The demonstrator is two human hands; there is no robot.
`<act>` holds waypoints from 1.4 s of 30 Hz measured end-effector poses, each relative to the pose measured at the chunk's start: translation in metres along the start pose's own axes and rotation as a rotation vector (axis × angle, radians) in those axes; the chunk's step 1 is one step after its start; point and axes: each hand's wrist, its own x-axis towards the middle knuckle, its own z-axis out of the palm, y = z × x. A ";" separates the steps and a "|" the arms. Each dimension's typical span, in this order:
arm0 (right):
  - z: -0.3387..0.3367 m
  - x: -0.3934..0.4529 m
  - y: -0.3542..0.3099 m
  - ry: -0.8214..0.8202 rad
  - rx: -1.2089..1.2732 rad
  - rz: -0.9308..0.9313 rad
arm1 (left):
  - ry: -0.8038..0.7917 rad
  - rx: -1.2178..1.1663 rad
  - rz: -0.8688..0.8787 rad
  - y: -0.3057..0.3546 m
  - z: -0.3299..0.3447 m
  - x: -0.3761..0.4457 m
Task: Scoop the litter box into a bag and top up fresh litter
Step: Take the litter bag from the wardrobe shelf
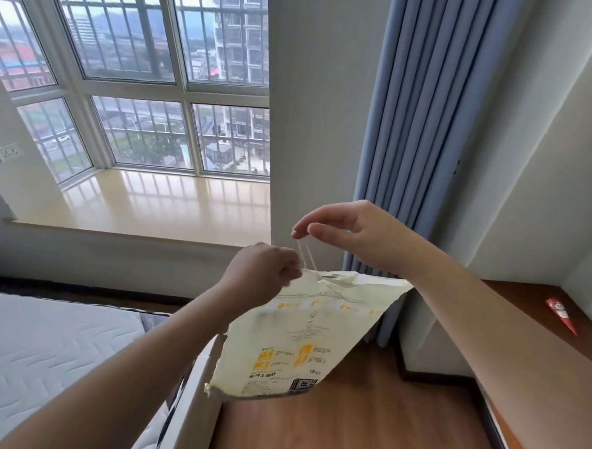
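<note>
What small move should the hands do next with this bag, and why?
Probably keep drawing the white string upward with the right hand while the left hand holds the litter bag at its top corner: the stitched top edge looks only partly undone.

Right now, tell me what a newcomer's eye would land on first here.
In the centre foreground, the pale yellow-printed litter bag hangs in the air; the left hand grips its top corner while the right hand pinches a thin white string rising from its top edge. Behind, upper left, a big barred bay window shows city buildings, with blue curtains to its right.
</note>
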 end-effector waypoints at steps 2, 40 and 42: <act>-0.012 0.015 0.019 -0.022 0.058 0.007 | 0.007 -0.015 -0.020 -0.001 0.009 0.020; -0.003 0.181 0.237 -0.119 -0.550 0.125 | 0.230 -0.255 -0.205 -0.117 0.069 0.130; 0.003 0.185 0.233 -0.122 -0.536 0.163 | 0.207 -0.436 -0.333 -0.138 0.085 0.099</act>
